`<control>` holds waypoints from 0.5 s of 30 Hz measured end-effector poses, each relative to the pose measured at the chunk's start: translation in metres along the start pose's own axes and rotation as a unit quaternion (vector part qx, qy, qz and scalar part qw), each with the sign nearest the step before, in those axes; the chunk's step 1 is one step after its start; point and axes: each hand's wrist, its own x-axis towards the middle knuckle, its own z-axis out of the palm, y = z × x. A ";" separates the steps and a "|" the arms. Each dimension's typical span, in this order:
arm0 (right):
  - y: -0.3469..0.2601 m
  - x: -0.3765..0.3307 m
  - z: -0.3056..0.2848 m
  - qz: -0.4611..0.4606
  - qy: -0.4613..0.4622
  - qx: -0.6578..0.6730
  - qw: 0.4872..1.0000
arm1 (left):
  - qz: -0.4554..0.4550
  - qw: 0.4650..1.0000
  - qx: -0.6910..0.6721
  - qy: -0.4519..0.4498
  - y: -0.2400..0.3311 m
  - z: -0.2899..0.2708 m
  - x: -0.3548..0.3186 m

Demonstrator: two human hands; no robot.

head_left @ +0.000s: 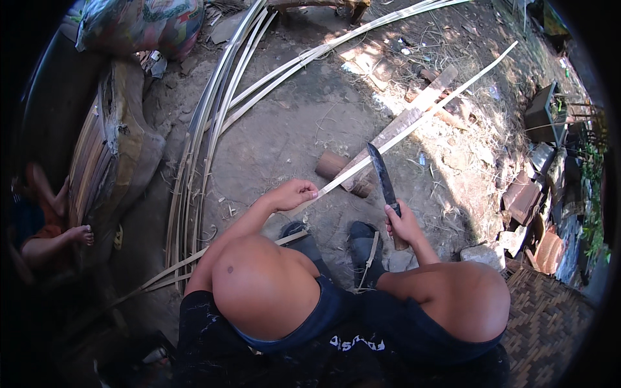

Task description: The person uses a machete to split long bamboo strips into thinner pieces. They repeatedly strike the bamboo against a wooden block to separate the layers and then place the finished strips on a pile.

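Observation:
A long pale bamboo strip (400, 138) slants from near my knees up to the far right. My left hand (296, 194) is closed on its near end, thumb and fingers pinched together. My right hand (403, 226) grips a knife (383, 176) by its handle; the dark blade points away from me, just right of the strip and apart from it. Beneath and beside the strip, a flat wooden board (407, 118) lies slantwise, its near end by a short round log (334, 165) on the ground.
Several long bamboo strips (220, 116) curve along the left and across the far side. A woven mat (543, 317) lies at lower right, near stones and wood pieces (522, 196). A full sack (139, 27) stands far left; another person's hand (81, 235) shows at the left edge.

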 end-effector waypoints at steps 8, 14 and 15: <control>-0.012 -0.003 -0.003 -0.019 0.001 -0.069 0.997 | -0.001 0.998 -0.037 -0.042 -0.022 -0.007 0.012; -0.011 -0.002 -0.005 -0.007 0.006 -0.087 0.996 | 0.168 0.927 0.335 0.026 0.024 -0.020 0.012; -0.012 -0.002 -0.005 -0.011 0.011 -0.123 0.992 | 0.179 0.926 0.327 0.054 0.036 -0.020 0.014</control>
